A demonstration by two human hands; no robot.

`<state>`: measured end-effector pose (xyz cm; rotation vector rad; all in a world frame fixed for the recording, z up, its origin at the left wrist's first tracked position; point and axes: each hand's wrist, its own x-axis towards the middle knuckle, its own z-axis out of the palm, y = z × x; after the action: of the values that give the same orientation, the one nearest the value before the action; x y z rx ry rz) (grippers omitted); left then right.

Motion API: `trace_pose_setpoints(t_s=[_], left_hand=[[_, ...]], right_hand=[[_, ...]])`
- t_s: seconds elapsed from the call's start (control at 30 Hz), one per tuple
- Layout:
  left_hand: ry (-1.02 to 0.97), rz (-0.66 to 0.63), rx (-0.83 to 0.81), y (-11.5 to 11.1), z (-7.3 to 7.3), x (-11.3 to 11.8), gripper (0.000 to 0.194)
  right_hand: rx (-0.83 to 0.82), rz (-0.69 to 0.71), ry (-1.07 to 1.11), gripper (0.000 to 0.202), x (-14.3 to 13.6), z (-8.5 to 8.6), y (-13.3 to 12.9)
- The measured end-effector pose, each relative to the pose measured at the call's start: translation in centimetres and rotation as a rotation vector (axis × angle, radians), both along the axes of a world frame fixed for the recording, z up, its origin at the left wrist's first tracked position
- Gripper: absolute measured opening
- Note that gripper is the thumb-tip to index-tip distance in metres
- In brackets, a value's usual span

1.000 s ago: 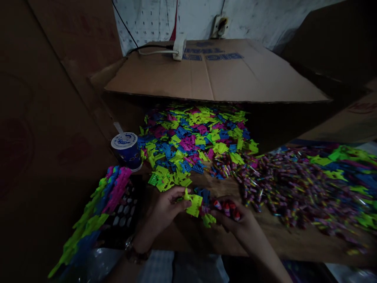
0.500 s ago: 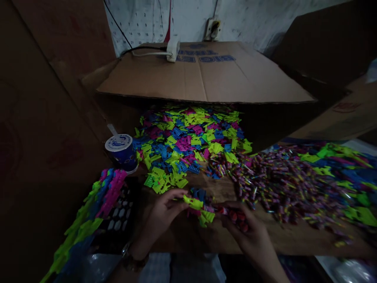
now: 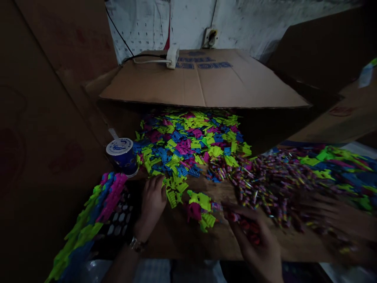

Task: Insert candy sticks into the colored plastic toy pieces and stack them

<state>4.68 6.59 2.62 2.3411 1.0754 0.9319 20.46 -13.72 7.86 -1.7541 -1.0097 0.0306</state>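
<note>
Three pieces, two lime and one pink, make up the cluster [image 3: 204, 200] on the table [image 3: 176, 239], which looks partly built; taking it as the clock's centre, a slanting stack [image 3: 113, 194] of lime, blue and pink pieces at 9 o'clock seems to be finished work. Plenty appears left: a big heap [image 3: 188, 146] of loose pieces spreads around 12, and a dense pile of tubes [image 3: 260, 177] lies towards 2, with a second heap [image 3: 347, 165] of coloured plastic beyond it. The left hand [image 3: 153, 201], at 9, has its fingers bent at the near edge of the loose lime pieces; its fingertips are hidden, so I cannot tell whether it grips any. The right hand [image 3: 263, 239], between 3 and 4, is curled round several red-tipped tubes [image 3: 249, 231], near the cluster. Half a second earlier both hands were at the cluster, the left pinching a lime piece there; now the left has gone to the loose ones and the right sits lower and farther out. A co-worker's hand [image 3: 326, 208], blurred, has also appeared at 3, by the tubes' near edge.
</note>
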Motion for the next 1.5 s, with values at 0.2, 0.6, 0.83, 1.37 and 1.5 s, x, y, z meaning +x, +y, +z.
trace_pose_setpoints(t_s=[0.2, 0.6, 0.83, 1.37, 1.5], left_hand=[[-0.165, -0.178, -0.113, -1.2, 2.2, 0.1, 0.032], [-0.199, -0.473, -0.023, -5.2, 6.0, -0.2, 0.034], [-0.153, -0.444, 0.102, -6.0, 6.3, -0.7, 0.034], [0.332, -0.101, 0.080, -1.7, 2.1, -1.3, 0.037], [0.500, 0.147, 0.100, 0.3, 0.0, -1.0, 0.037]], right_hand=[[0.090, -0.006, 0.020, 0.011, -0.8, 0.2, 0.1], [0.175, 0.032, -0.047, 0.018, -2.8, 0.7, 0.5], [0.277, 0.032, -0.070, 0.022, -3.6, 0.2, 0.3], [-0.228, -0.029, 0.229, 0.027, -0.2, -3.7, 1.7], [-0.337, -0.038, 0.408, 0.040, 0.7, -4.5, 2.5]])
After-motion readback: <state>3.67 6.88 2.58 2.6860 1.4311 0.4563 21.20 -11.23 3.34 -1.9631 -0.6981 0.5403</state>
